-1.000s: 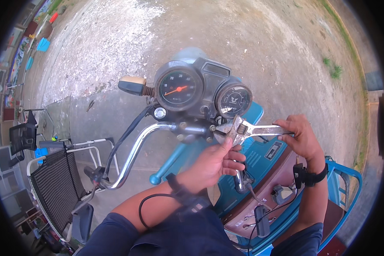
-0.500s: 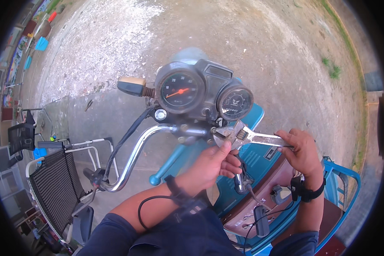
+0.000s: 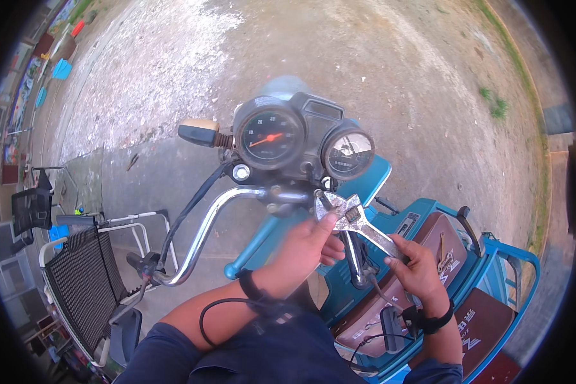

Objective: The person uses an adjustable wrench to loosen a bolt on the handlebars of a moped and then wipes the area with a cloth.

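Note:
A silvery adjustable wrench (image 3: 379, 237) lies slanted over the right part of the chrome handlebar (image 3: 201, 233), its jaws at a bolt by the handlebar clamp (image 3: 287, 195). Whether the jaws touch the bolt I cannot tell. My right hand (image 3: 418, 267) is closed round the end of the wrench's handle. At the wrench's head, my left hand (image 3: 306, 246) presses its thumb near the adjusting screw, with its other fingers curled below. Just beyond the wrench are a round speedometer (image 3: 270, 136) and a smaller round gauge (image 3: 349, 155).
A turn signal (image 3: 198, 132) sticks out left of the speedometer. On the left stands a black mesh chair (image 3: 83, 281). The blue vehicle body (image 3: 422, 214) with a brown seat (image 3: 441, 240) lies at the right. A black cable (image 3: 205, 310) loops from my left wrist.
The wrench's handle has swung toward me, from nearly level to slanting down to the right. My right hand has moved down and left with it. My left hand stays at the wrench's head.

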Demonstrator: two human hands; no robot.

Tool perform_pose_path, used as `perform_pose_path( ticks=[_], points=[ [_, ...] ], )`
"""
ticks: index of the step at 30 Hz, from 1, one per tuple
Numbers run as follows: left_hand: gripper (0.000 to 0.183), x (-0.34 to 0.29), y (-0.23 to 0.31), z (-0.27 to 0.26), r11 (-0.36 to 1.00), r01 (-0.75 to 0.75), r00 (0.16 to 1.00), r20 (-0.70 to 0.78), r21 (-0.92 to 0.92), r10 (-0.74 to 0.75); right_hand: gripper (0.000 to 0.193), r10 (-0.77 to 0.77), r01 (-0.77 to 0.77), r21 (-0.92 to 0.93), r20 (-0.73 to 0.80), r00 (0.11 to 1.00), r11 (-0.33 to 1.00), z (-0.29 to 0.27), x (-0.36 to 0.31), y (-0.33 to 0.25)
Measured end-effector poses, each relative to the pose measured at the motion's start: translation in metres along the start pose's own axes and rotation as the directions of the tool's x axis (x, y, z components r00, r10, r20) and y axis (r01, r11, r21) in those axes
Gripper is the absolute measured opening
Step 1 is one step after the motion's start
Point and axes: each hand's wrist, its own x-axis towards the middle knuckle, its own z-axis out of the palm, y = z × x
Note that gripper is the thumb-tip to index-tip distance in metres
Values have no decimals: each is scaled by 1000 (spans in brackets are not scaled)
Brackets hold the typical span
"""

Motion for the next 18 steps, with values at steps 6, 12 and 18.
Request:
perform_pose_path(
  ticks=[6, 12, 18],
  points=[
    [51, -1, 4, -10, 993, -14, 1000, 7, 121, 14, 48, 126, -115, 166, -61, 990, 979, 43, -27, -6],
    [54, 0, 4, -20, 979, -71, 997, 47, 189, 64, 48, 182, -141, 227, -170, 968, 964, 78, -48, -18],
    [50, -1, 6, -25, 974, -65, 996, 77, 216, 49, 49, 213, -184, 155, -197, 957, 971, 79, -51, -30]
  ],
)
